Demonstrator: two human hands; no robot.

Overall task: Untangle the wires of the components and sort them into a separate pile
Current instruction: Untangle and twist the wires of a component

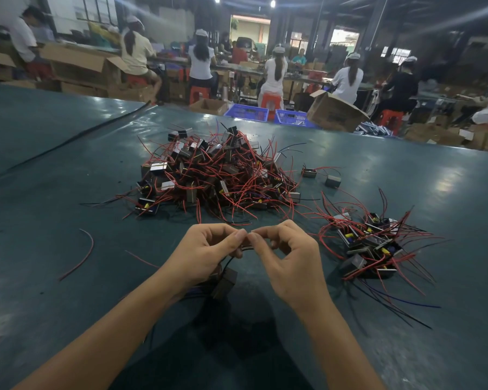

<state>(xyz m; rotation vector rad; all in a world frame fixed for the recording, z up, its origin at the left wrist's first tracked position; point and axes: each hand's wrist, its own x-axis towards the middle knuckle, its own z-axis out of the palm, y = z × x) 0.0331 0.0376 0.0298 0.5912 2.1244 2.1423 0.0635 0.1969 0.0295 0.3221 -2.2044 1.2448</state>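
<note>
Crates [245, 112] and a carton [335, 111] stand beyond the tangled pile [217, 175].

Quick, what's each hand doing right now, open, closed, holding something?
Left hand: closed, pinching a dark wire of the component hanging below it.
Right hand: closed, pinching what looks like the same wire.

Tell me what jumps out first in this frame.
The big tangle of red-wired components heaped in the middle of the green table grabs the eye first, with a smaller pile to its right. Nearest the camera, the left hand and right hand pinch a black wire between them, a dark component below the left hand.
</note>
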